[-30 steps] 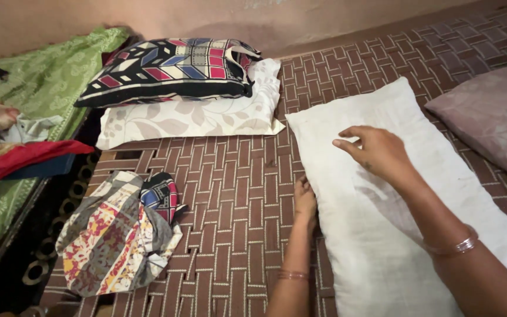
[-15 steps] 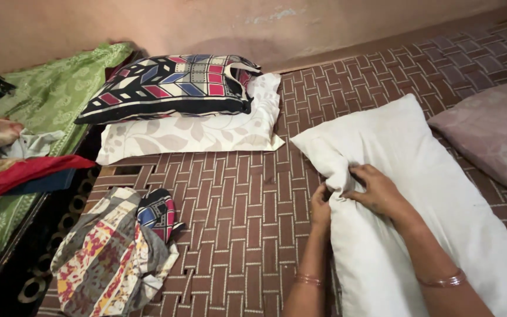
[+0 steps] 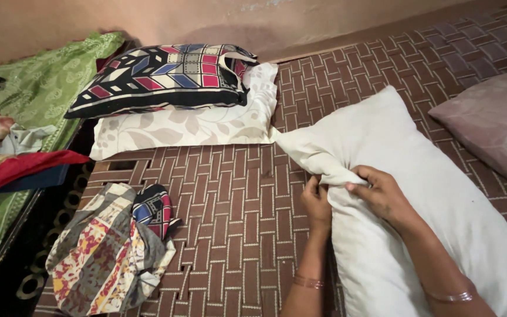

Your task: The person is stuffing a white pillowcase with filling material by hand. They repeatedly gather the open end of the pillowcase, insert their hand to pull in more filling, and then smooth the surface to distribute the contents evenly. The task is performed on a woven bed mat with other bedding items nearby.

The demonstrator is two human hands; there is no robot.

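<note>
Both hands, left hand (image 3: 317, 202) and right hand (image 3: 382, 194), grip clamped, bunch the white pillow (image 3: 418, 194) edge, with the crumpled cover (image 3: 110, 249) at eight o'clock.

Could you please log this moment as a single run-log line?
left hand: pinching white pillow edge | right hand: gripping same bunched edge | pillow: lying on woven cot | patterned cloth bundle: untouched

Both hands, the left hand (image 3: 317, 202) and right hand (image 3: 382, 196), are meeting on a pillow (image 3: 418, 194) lying on a woven cot (image 3: 236, 205), with two stacked pillows (image 3: 177, 100) sitting behind-left of the grip, a bundled cloth (image 3: 110, 246) lying left, and another pillow (image 3: 494, 123) resting right.
</note>
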